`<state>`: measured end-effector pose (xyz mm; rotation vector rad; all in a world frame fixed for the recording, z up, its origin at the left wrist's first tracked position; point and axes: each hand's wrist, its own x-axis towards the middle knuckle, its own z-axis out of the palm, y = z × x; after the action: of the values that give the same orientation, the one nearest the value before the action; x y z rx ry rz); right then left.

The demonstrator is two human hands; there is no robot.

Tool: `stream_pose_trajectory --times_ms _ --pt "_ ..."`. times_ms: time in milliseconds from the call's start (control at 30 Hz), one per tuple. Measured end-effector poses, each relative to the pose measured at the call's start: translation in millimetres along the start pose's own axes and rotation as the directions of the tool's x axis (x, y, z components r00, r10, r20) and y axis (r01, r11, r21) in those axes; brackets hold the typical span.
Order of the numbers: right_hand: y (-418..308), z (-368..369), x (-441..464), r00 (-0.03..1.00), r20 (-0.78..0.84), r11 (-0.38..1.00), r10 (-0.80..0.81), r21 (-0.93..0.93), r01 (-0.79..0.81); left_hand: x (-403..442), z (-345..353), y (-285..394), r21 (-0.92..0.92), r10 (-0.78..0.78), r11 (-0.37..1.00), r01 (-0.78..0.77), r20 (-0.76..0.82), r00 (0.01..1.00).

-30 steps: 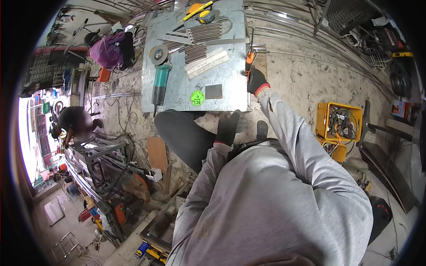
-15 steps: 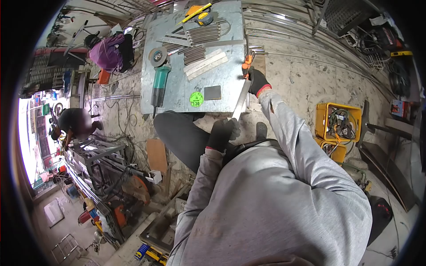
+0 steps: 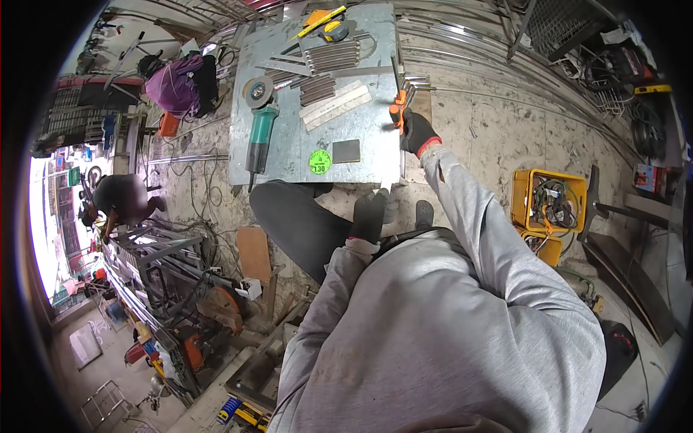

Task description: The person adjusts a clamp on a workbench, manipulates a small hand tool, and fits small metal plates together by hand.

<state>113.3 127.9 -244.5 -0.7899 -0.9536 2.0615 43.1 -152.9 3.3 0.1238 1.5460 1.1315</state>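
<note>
My left hand (image 3: 369,215), in a dark glove, is closed around the end of a flat metal strip (image 3: 387,185) at the table's front edge. Most of the strip is hard to make out at this angle. At the right edge of the metal-topped table (image 3: 289,169), my gloved right hand (image 3: 417,134) grips an orange-handled clamp (image 3: 396,111). A dark square plate (image 3: 346,151) and a round green label (image 3: 320,162) lie near the front of the table. The green angle grinder (image 3: 262,130) rests to their left.
Pale flat bars (image 3: 336,105), stacked dark strips (image 3: 332,54) and a tape measure (image 3: 333,30) lie farther back. A yellow crate (image 3: 548,200) of cables stands on the right. Two people, one crouching in purple (image 3: 173,88) and one in dark clothes (image 3: 121,199), are at the left.
The strip between my hands first came into view tilted above the table edge, then turned so less of it shows. My left hand shifted left, then back right. The clamp's angle changed in my right hand.
</note>
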Motion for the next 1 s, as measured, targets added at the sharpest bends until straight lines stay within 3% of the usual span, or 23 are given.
stream_pose_trajectory --times_ms 33,67,133,200,233,267,300,333,367,533,600,667,700,733,767,800,933,1000 --pt "-49 41 -24 0.982 0.062 0.816 -0.178 -0.548 0.182 0 4 -4 -0.004 -0.001 1.0 0.001 -0.001 1.0" --pt "-109 95 -65 0.934 0.212 0.333 -0.287 -0.892 0.304 0 7 -7 -0.068 -0.007 0.998 0.006 -0.023 1.0" --pt "-108 102 -64 0.949 0.162 0.378 -0.271 -0.889 0.259 0 9 -9 -0.133 -0.015 0.991 0.009 -0.045 0.999" --pt "-65 72 -23 0.961 0.11 0.424 -0.253 -0.88 0.213 0 12 -3 0.034 0.005 0.999 -0.003 -0.035 0.999" --pt "-27 39 -5 0.976 0.025 0.713 -0.216 -0.679 0.176 -2 12 -1 0.032 0.004 0.999 -0.003 -0.037 0.999" --pt "16 26 17 0.988 -0.044 0.912 -0.151 -0.391 0.123 -3 12 -1 0.004 0.001 1.0 0.0 -0.048 0.999" --pt "-20 29 -11 0.987 -0.044 0.912 -0.152 -0.392 0.123 -3 13 1 -0.023 -0.003 1.0 0.001 -0.057 0.998" --pt "-51 59 -23 0.97 0.043 0.675 -0.238 -0.711 0.197 -2 10 -1 -0.024 -0.004 1.0 0.002 -0.057 0.998" --pt "-86 84 -49 0.947 0.154 0.329 -0.281 -0.911 0.246 1 3 -6 0.041 0.033 0.999 -0.032 -0.034 0.999" --pt "-91 80 -50 0.951 0.154 0.333 -0.27 -0.911 0.242 -2 -18 -11 0.29 0.22 0.928 -0.235 0.085 0.972" --pt "-93 80 -51 0.958 0.158 0.322 -0.24 -0.918 0.232 11 -27 -30 0.55 0.541 0.596 -0.585 0.264 0.799" --pt "-98 83 -51 0.998 0.013 0.743 -0.06 -0.667 0.053 15 -27 -35 0.529 0.523 0.629 -0.57 0.253 0.814" --pt "-97 82 -50 0.998 0.012 0.744 -0.062 -0.665 0.054 14 -25 -31 0.506 0.506 0.66 -0.555 0.246 0.827" --pt "-96 81 -50 0.989 0.08 0.589 -0.127 -0.796 0.14 12 -23 -29 0.507 0.506 0.659 -0.556 0.248 0.826" --pt "-94 78 -50 0.971 0.158 0.404 -0.177 -0.888 0.218 -6 -10 -2 0.355 0.282 0.884 -0.304 0.113 0.953" --pt "-94 77 -50 0.971 0.159 0.405 -0.178 -0.887 0.22 -16 -2 14 0.152 0.008 0.988 -0.012 0.028 1.0" --pt "-108 85 -56 0.981 0.15 0.406 -0.122 -0.895 0.187 -15 -2 12 0.137 0.03 0.99 -0.033 0.03 0.999" --pt "-109 87 -59 0.988 0.134 0.398 -0.075 -0.905 0.153 -8 -8 4 0.233 0.119 0.965 -0.119 0.014 0.993"
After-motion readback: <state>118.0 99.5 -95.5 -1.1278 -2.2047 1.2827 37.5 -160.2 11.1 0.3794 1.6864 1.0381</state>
